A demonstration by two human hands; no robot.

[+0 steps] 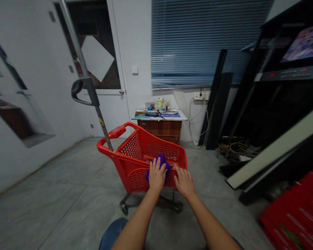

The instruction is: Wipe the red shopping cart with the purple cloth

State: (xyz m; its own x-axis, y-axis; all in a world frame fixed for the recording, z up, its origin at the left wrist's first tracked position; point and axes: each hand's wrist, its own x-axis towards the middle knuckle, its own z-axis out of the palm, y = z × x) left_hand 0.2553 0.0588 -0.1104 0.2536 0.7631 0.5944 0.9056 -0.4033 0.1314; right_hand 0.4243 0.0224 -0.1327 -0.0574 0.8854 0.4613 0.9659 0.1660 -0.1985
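A red plastic shopping cart (135,163) with perforated sides stands on dark casters in front of me. My left hand (157,173) presses a purple cloth (162,159) over the near top rim of the basket. Some of the cloth hangs down the outer side below my fingers. My right hand (184,181) holds the same rim near the cart's right-hand corner, thumb outside and fingers over the edge. Part of the rim is hidden under both hands.
A grey pole with a black loop handle (92,92) rises beside the cart's red push bar. Behind stands a small wooden cabinet (156,128) with items on top. To the right are leaning black panels (220,111), coiled cables (237,147) and red boxes (297,211).
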